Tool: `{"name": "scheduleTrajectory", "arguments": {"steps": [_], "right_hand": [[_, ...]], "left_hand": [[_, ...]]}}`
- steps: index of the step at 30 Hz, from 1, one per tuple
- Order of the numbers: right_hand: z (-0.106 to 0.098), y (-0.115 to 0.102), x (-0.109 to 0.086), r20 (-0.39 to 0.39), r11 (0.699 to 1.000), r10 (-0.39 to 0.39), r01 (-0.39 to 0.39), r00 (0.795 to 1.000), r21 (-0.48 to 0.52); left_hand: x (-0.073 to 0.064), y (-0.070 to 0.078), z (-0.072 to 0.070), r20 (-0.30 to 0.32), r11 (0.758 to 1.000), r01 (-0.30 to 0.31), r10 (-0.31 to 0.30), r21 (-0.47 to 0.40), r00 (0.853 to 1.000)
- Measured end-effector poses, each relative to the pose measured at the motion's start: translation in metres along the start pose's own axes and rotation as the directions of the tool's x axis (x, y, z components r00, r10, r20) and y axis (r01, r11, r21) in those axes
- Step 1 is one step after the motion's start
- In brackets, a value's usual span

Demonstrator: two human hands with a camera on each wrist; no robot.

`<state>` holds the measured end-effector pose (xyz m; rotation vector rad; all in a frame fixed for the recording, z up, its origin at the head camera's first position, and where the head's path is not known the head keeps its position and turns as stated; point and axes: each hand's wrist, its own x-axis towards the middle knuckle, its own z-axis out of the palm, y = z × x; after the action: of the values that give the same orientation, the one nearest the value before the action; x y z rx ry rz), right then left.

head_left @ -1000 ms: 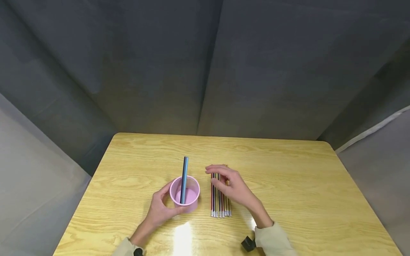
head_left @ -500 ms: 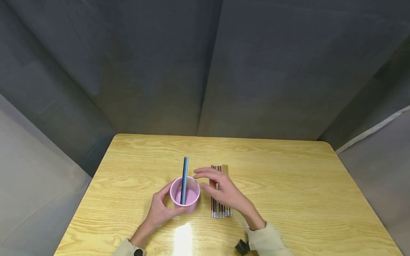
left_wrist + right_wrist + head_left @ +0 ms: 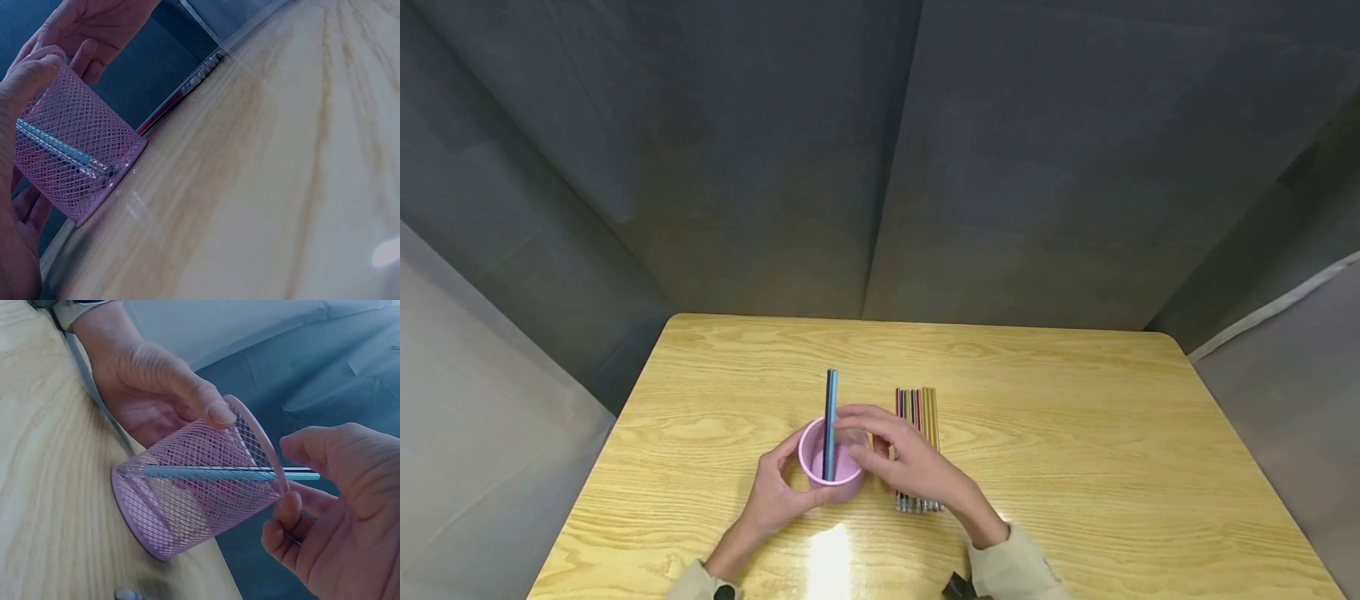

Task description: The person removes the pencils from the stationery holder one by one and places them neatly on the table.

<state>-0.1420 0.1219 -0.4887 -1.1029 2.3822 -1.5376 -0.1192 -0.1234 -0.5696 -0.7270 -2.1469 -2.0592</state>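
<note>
A pink mesh pencil cup (image 3: 851, 489) stands on the wooden table, its bottom resting there in the left wrist view. My left hand (image 3: 777, 493) grips its side, thumb near the rim. Inside lean a dark pencil (image 3: 829, 392) and a light blue pencil (image 3: 834, 392), their tops sticking out above the rim. Over the right side of the opening is my right hand (image 3: 917, 462), fingers reaching toward these pencils. In the right wrist view its thumb and fingers lie apart around the rim (image 3: 265, 447); whether a fingertip touches a pencil is unclear.
Several pencils (image 3: 930, 417) lie side by side in a row right of the cup, partly under my right hand and forearm. The table (image 3: 1075, 417) ends at a far edge before grey curtains (image 3: 1000, 208). A black object (image 3: 957, 587) is at my right cuff.
My right hand has moved left from above the row of pencils to the cup's opening. The two pencils in the cup have shifted very slightly left. My left hand keeps its grip.
</note>
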Motion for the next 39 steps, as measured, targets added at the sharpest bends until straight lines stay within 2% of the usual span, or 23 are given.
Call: {"name": "scheduleTrajectory", "arguments": {"steps": [4,14,21,27,31,39], "right_hand": [[0.004,-0.002,0.0,0.009,0.998,0.058,-0.057,0.998,-0.028],[0.011,-0.002,0.001,0.051,0.991,0.136,-0.134,0.989,-0.029],[0.011,0.002,0.001,0.058,0.99,0.14,-0.138,0.988,-0.025],[0.01,0.004,0.002,-0.025,0.997,0.08,-0.08,0.996,-0.012],[0.009,0.007,0.003,-0.1,0.999,0.024,-0.027,0.995,-0.028],[0.003,0.008,0.002,-0.197,0.999,0.011,-0.02,0.98,-0.046]], "left_hand": [[0.0,0.002,0.0,-0.005,1.0,0.005,-0.005,0.008,1.0],[0.0,-0.001,0.0,-0.007,1.0,0.001,-0.001,0.032,1.0],[0.001,-0.001,-0.001,0.0,0.999,-0.004,0.004,0.033,1.0],[0.001,-0.002,-0.001,-0.001,1.0,-0.024,0.024,0.016,1.0],[0.0,-0.003,-0.002,-0.004,0.999,-0.038,0.038,0.01,0.999],[0.001,-0.001,-0.001,0.019,1.0,-0.014,0.014,0.003,1.0]]}}
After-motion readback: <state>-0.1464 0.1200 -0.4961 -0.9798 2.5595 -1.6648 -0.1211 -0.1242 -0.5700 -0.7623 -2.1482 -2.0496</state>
